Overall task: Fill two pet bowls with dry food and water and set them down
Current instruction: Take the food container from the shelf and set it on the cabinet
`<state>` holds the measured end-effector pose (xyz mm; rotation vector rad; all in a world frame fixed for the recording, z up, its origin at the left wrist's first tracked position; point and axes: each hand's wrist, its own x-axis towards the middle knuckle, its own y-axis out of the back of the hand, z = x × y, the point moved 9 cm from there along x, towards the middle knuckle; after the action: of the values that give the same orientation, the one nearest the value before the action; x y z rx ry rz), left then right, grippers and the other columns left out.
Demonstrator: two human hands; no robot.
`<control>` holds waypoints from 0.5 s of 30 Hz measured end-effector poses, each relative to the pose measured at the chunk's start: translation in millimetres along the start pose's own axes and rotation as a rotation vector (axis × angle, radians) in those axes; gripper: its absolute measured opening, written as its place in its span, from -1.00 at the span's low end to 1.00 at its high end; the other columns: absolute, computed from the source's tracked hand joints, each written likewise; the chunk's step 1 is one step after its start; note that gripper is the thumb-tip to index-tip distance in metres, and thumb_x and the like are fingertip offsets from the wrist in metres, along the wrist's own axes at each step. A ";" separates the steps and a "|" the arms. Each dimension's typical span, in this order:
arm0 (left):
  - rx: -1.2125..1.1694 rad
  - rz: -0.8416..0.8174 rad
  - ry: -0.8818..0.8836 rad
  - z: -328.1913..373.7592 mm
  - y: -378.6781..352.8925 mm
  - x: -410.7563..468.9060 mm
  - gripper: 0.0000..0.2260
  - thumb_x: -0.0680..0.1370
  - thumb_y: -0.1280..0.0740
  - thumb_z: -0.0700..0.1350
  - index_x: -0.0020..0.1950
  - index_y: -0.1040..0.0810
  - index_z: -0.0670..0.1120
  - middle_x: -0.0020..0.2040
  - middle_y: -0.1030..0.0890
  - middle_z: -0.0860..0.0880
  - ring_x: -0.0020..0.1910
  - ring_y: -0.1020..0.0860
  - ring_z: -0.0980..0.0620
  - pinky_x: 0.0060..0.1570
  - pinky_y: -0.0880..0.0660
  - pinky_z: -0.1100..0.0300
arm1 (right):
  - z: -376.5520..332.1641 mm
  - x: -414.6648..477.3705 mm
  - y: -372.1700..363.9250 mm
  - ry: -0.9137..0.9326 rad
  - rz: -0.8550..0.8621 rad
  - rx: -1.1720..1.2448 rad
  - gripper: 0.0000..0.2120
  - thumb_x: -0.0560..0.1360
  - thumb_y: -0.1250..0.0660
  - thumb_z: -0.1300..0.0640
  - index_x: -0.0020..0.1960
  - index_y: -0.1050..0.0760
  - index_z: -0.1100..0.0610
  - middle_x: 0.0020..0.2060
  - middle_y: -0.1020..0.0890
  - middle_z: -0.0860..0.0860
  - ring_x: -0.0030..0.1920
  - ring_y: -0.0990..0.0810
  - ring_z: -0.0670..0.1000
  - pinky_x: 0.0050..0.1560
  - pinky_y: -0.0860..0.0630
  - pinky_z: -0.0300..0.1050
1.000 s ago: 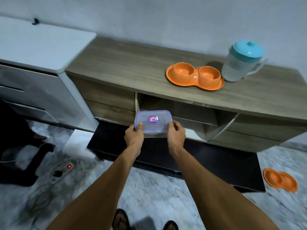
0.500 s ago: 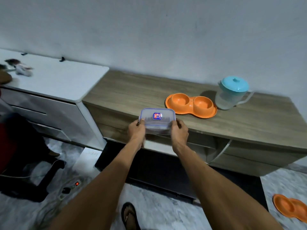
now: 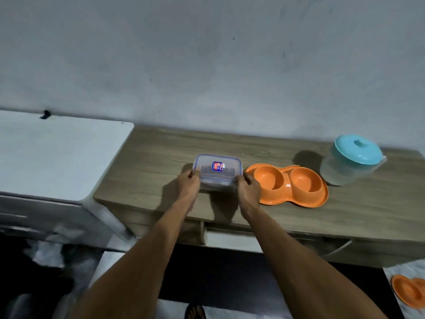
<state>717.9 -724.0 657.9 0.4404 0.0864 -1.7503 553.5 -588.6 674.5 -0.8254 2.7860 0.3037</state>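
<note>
Looking down on a wooden tabletop [image 3: 161, 153] set against a grey wall, with bare wood left of the box and along the front edge. Butting its left end, a white cabinet [image 3: 57, 153]. Lying right of centre, an orange double bowl [image 3: 287, 183], just beside the right grip. Standing beyond it near the back edge, a clear jug [image 3: 345, 171] with a teal lid. Pinching a clear lidded box [image 3: 217, 171] at its short ends with left grip [image 3: 188, 184] and right grip [image 3: 249, 187], fingers curled at the rims; cannot tell whether the base touches the wood, nor what lies inside. Cut off by the lower right corner, a second orange bowl [image 3: 409, 293] on the floor.
</note>
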 end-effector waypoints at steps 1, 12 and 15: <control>-0.003 -0.010 -0.004 5.2 0.5 16.8 -0.84 0.62 -0.27 -0.07 0.00 -0.63 -0.07 -0.18 -0.64 -0.08 -0.13 -0.60 -0.07 0.03 -0.58 -0.06 | -1.7 9.9 -10.8 -0.004 0.015 -0.012 -0.74 0.51 -0.29 0.18 0.15 -0.64 0.15 0.04 -0.70 0.06 0.07 -0.61 0.07 0.24 -0.51 0.05; 0.038 -0.094 0.061 -6.6 -8.2 92.1 -0.86 0.62 -0.27 -0.07 -0.03 -0.61 -0.06 -0.30 -0.55 -0.01 -0.23 -0.50 -0.01 -0.15 -0.48 0.06 | 7.3 53.3 -56.9 -0.080 0.034 -0.022 -0.70 0.59 -0.24 0.22 0.30 -0.55 0.14 0.06 -0.61 0.00 0.07 -0.54 -0.02 0.05 -0.42 -0.16; 0.044 -0.111 0.066 -8.6 -8.5 95.8 -0.86 0.62 -0.27 -0.10 0.05 -0.61 -0.09 -0.26 -0.57 0.00 -0.18 -0.53 0.00 -0.08 -0.53 0.06 | 11.7 56.5 -60.7 -0.091 0.004 -0.035 -0.70 0.61 -0.23 0.20 0.33 -0.51 0.15 0.07 -0.59 0.00 0.08 -0.54 -0.02 -0.01 -0.47 -0.21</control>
<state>696.5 -808.4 616.1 0.5342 0.1210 -1.8497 542.8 -664.2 640.1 -0.7930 2.7052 0.3827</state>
